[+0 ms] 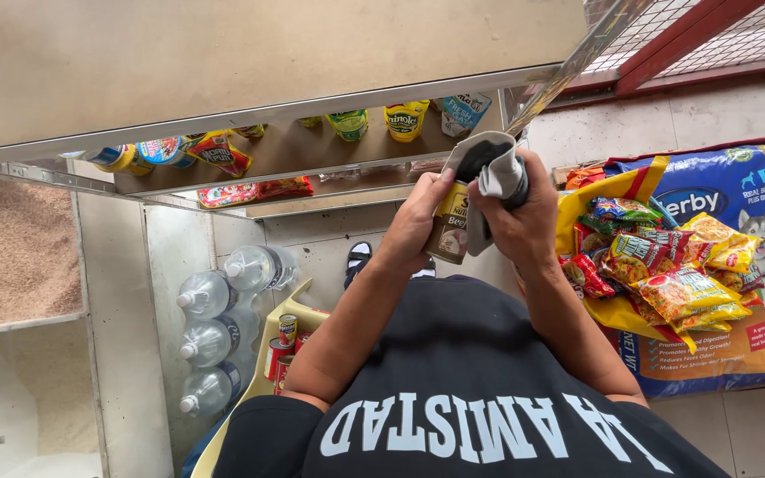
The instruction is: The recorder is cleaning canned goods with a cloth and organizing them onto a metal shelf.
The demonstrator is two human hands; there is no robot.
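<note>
can in one hand, cloth in the other

the left hand (413,221) is wrapped around a small brown and gold tin can (450,232), fingers closed on its side, holding it up in front of the chest at about the height of the metal shelf edge (250,115). the right hand (524,217) is closed in a fist on a grey crumpled cloth (489,168), which drapes over the top of the can and down its near side, touching it. both grips look firm and fully closed on what they hold.

as far as can be judged, the wiping of this can is under way: the cloth covers the lid and part of the label, while the lower label is bare. whether the lid is already clean cannot be told, since the cloth hides it.

down by the floor, several red-labelled tin cans (285,341) sit in a pale yellow plastic tray (312,314), just beside a cluster of clear plastic water bottles (214,336). to the right, a yellow bag of bright snack packets (666,274) leans on a large blue sack of dog food (737,230). yellow bottles and colourful sachets (223,150) line the shelf well beyond the hands.
</note>
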